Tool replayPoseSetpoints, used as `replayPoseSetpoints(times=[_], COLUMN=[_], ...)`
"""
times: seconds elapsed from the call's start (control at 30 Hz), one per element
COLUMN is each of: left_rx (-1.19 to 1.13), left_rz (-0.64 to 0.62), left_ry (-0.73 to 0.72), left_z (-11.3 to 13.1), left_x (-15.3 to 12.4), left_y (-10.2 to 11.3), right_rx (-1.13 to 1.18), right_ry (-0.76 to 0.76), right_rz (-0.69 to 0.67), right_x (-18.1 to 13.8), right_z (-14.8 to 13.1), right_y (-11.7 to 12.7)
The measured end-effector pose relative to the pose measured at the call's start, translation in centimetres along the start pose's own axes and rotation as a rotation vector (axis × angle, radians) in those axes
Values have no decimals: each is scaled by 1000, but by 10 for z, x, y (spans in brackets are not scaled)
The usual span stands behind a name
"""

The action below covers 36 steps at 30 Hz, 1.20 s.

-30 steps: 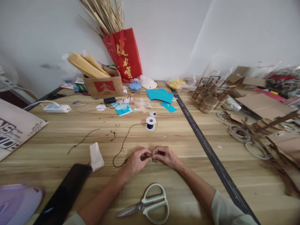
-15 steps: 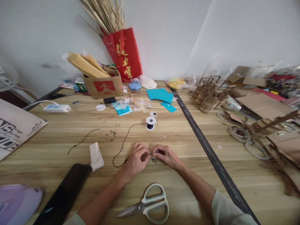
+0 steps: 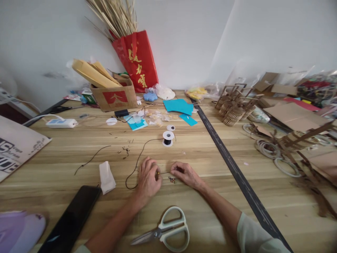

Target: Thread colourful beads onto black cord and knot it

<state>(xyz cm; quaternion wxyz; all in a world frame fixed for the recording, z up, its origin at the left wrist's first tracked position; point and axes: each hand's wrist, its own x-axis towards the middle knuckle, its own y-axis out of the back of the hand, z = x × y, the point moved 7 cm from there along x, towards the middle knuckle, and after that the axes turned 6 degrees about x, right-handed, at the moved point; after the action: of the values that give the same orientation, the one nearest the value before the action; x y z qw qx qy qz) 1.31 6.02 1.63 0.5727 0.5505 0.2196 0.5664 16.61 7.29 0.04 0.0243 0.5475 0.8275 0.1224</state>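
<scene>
My left hand [image 3: 149,177] is closed, its thumb and fingers pinching a small yellow bead [image 3: 158,173] on a thin black cord [image 3: 165,173]. My right hand [image 3: 185,174] pinches the same cord a little to the right, so a short straight stretch shows between the hands. Just under that stretch lies a small pile of coloured beads [image 3: 172,180] on the table. From behind my left hand the cord loops out and runs up to a white spool [image 3: 167,139] wound with black cord. Scissors with pale handles [image 3: 174,228] lie nearest me, apart from both hands.
On the left are a black phone [image 3: 71,218], a folded white paper [image 3: 107,177] and a loose piece of cord [image 3: 92,157]. Dark scraps [image 3: 125,151] lie scattered beyond. At the back stand a cardboard box [image 3: 116,98] and a red bag [image 3: 142,63]. Small woven baskets [image 3: 233,110] stand right.
My left hand has slid left along the cord, away from my right hand, and more cord shows between them. The yellow bead now sits at my left fingertips. My right hand has stayed nearly still.
</scene>
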Motion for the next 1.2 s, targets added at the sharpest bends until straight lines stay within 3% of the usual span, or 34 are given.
replayPoseSetpoints(times=[0.17, 0.47, 0.8, 1.2], left_rx=[-34, -182, -40, -62], left_rz=[24, 41, 7, -5], left_ry=[11, -97, 7, -3], left_z=[-4, 8, 0, 0], left_x=[0, 4, 1, 2], left_y=[-3, 3, -1, -2], right_rx=[6, 4, -3, 12], right_ry=[4, -1, 15, 17], right_rz=[-5, -16, 6, 20], right_x=[0, 0, 1, 1], right_z=[-3, 0, 3, 1], right_y=[-1, 0, 1, 2])
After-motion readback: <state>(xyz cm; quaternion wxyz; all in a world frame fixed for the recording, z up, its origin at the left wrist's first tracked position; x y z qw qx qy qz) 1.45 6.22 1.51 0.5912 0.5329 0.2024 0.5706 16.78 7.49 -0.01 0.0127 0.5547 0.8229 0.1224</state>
